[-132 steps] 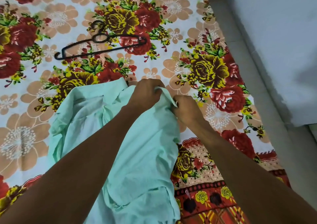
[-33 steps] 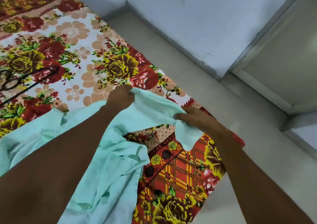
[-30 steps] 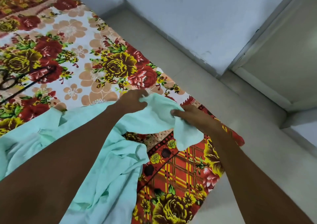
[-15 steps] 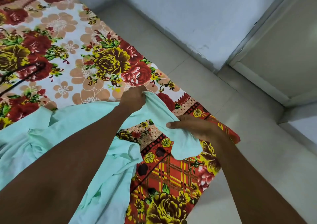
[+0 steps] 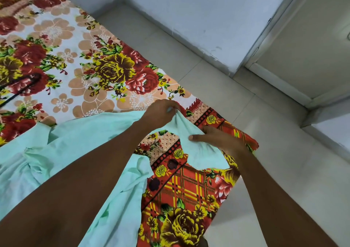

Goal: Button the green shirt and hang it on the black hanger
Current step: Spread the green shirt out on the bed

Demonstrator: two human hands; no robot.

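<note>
The pale mint-green cotton shirt (image 5: 79,142) lies crumpled across the floral-printed bedsheet (image 5: 106,70), its long axis running from the lower left of the view up toward the right, where both hands meet at its far end. The left hand (image 5: 161,114) has its fingers curled over a bunched fold of the cloth and pinches it from above. The right hand (image 5: 217,138) lies just beside it, lower and to the right, thumb extended flat on top of the fabric and fingers tucked beneath, so it grips a flap of the same edge. Between the 2 hands the cloth is drawn into a short taut ridge; below it a gap shows the red plaid border of the sheet, so the 2 front panels appear to be still apart here. No button or buttonhole can be made out at this size.

The thin black wire hanger (image 5: 20,87) lies on the sheet at the far left edge, well apart from both hands and only partly in view. It sits on the left hand's side, so that hand is the nearer one to reach for it. My judgement is that buttoning is still under way and the hanging step has not begun.
</note>
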